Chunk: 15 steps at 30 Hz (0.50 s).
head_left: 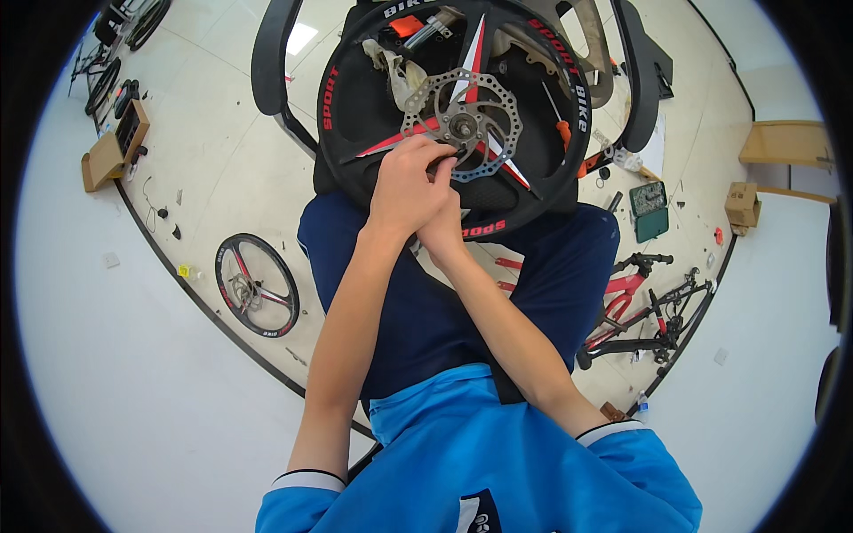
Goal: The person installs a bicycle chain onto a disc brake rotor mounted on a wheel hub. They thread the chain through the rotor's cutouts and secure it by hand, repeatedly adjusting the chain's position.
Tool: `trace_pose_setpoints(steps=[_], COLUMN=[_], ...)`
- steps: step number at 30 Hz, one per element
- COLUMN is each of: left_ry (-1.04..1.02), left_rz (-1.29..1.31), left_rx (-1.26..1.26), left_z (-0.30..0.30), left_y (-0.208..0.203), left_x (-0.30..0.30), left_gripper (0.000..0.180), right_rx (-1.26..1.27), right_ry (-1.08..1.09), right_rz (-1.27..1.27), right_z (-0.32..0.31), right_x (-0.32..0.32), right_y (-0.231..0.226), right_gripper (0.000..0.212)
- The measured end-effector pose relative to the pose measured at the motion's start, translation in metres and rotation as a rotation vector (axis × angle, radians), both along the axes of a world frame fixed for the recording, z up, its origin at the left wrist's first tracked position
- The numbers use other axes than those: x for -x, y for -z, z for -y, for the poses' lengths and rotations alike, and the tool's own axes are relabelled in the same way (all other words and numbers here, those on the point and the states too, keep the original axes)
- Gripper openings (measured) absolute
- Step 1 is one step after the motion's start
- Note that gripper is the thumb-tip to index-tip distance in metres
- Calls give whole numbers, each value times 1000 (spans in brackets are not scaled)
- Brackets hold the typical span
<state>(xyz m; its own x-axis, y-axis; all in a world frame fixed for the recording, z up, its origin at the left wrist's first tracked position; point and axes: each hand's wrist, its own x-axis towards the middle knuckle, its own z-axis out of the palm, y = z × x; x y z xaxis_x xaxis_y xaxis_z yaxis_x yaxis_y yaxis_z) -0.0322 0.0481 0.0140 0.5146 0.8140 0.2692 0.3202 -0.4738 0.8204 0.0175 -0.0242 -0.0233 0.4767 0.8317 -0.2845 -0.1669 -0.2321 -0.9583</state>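
A black bicycle wheel (pixel 330 158) with red and white spokes lies flat over a black chair in front of me. The metal disc brake rotor (pixel 508 115), with a perforated rim, sits around the hub at its middle. My left hand (pixel 407 188) rests at the rotor's near-left edge, its thumb and fingers pinched together. Just under and beside it, my right hand (pixel 442 222) is closed too, partly covered by the left. Whatever small thing the fingers grip near the rotor is hidden. Seen through the wheel are a crumpled pale glove (pixel 400 75) and an orange-handled screwdriver (pixel 563 131).
Chair armrests (pixel 267 62) flank the wheel. On the floor, a second wheel (pixel 222 266) lies left. At right are a green tool case (pixel 651 224) and a red and black bike frame (pixel 622 298). An open cardboard box (pixel 102 164) stands far left; small parts lie scattered.
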Motion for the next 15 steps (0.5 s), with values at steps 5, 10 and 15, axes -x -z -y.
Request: trace_pose_setpoints(steps=[5,10,15], left_ry=[-9,5,20], left_rz=[19,179,284], left_rx=[43,-110,-285], left_z=[5,38,53], left_y=[-10,-40,-28], left_x=[3,5,-14], left_gripper=[15,16,26], right_rx=[-92,-226,-325], right_ry=[2,37,167], right_rz=[171,298,527], right_z=[6,31,13], right_x=[-2,-31,-70], right_y=[-2,-19,-29], right_gripper=[15,12,14])
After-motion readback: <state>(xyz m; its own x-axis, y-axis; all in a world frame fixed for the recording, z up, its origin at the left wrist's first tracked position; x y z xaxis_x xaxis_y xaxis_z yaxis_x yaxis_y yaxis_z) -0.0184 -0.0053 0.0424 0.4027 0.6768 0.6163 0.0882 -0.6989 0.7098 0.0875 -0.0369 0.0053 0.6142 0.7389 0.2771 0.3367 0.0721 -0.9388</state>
